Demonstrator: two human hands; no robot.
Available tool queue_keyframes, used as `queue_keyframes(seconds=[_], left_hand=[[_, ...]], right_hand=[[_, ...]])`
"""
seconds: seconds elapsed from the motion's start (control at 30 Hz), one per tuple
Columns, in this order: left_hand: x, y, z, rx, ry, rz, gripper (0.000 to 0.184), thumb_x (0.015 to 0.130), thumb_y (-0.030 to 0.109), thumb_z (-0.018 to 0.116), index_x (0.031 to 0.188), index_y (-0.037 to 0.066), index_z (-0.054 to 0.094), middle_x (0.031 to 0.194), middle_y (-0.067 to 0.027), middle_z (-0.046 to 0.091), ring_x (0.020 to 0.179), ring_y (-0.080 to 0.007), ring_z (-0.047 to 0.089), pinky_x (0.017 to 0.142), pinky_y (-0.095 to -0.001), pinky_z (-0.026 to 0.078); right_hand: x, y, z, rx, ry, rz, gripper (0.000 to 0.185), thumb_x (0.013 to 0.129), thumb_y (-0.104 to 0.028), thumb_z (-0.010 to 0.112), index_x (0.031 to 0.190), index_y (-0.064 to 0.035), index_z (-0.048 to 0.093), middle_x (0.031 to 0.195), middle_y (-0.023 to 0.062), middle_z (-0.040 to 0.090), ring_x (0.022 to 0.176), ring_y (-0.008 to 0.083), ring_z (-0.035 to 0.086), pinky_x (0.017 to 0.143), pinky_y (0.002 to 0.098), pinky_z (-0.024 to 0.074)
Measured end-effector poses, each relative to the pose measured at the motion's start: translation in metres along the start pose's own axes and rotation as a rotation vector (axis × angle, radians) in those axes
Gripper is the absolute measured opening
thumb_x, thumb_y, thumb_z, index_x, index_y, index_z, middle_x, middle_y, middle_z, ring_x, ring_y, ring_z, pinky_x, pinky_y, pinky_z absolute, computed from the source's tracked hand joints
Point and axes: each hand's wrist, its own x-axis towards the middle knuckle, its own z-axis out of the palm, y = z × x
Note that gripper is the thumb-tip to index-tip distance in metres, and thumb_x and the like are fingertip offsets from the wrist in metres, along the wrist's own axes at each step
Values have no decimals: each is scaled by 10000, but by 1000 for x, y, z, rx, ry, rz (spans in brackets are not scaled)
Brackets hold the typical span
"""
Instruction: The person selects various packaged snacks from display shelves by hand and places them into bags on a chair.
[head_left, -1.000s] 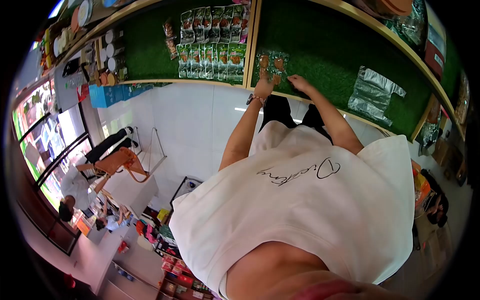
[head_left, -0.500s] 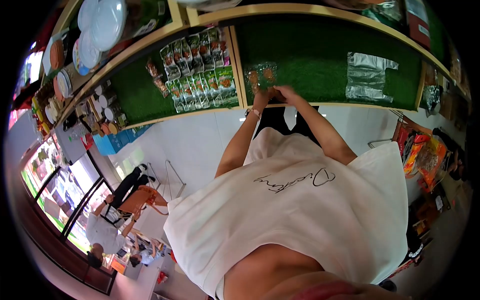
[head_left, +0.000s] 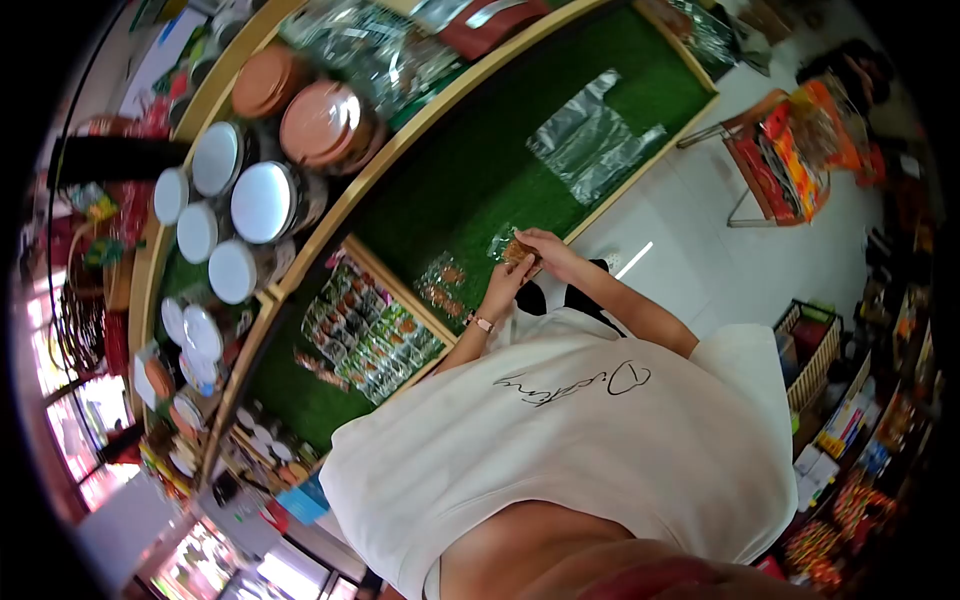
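A small clear packet (head_left: pixel 512 249) with brown contents is pinched between my two hands, above the front edge of the green-lined shelf. My left hand (head_left: pixel 512 280), with a band on its wrist, grips the packet's near side. Against its right side, the fingers of my right hand (head_left: pixel 548 250) are closed. Left of my hands, several more clear packets (head_left: pixel 440 284) with brown pieces lie on the green lining (head_left: pixel 450 215). The hands partly cover the held packet, so its lower part is hidden.
Rows of green-and-silver packets (head_left: pixel 375 335) fill the compartment beyond a wooden divider (head_left: pixel 400 290). Clear plastic bags (head_left: pixel 590 140) lie flat to the right. Lidded jars (head_left: pixel 265 203) stand on the upper shelf. A chair (head_left: pixel 775 165) holding bright bags is at the right.
The view has turned, so the shelf now runs diagonally. A packet now shows between my hands, where earlier my fingers were together at the shelf edge beside the lying packets.
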Motion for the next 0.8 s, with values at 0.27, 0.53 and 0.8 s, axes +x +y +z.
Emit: queue_keyframes(seconds=[0.27,0.53,0.8], left_hand=[[51,55,101,474,-328,298,355,848,315,533,819,-29,613,679,-107,611,608,-161,561,581,-283,430],[41,106,210,736,-440,348,302,856,265,525,802,-26,588,659,-105,585,579,-189,540,555,-303,414],[59,91,320,735,-707,227,358,887,318,473,803,-20,556,637,-88,534,585,-175,487,560,-300,396]], right_hand=[[-102,-51,-66,420,173,-406,218,854,-326,548,808,-118,502,718,-11,526,593,93,486,485,244,360],[-178,-84,-146,321,225,-541,220,870,-314,516,821,-100,493,729,-1,518,625,101,491,554,254,406],[-238,-78,-243,313,308,-658,248,870,-315,502,858,-69,524,740,7,528,634,95,516,574,220,413]])
